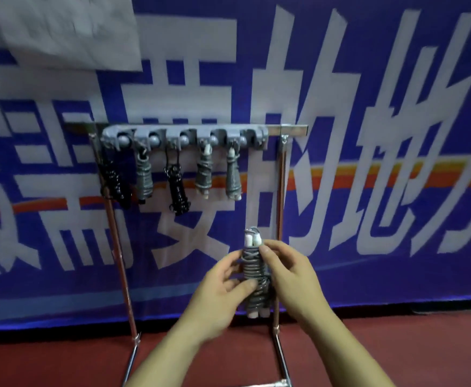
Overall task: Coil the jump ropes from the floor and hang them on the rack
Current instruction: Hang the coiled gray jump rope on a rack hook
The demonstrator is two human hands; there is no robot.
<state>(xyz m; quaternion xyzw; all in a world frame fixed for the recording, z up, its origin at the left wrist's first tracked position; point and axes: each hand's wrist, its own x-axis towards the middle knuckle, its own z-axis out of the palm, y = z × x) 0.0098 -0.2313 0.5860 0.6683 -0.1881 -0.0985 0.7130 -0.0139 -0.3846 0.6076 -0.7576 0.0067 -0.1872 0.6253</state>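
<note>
My left grip (223,286) holds the lower half of the coiled grey jump rope (252,272), with the thumb laid across the coils and the fingers curled at its left side. My right grip (287,270) pinches the upper coils, just below the two white handle ends (252,239). The bundle is upright, off the floor, in front of the rack (287,130) and below its grey hook strip (184,135).

Hanging from the strip, left to right:
- rope 1 (114,181), black
- rope 2 (144,178), grey
- rope 3 (176,189), black
- rope 4 (205,174), grey
- rope 5 (232,177), grey

Behind the rack is a blue banner (396,191), and beneath it a red floor (396,353).
</note>
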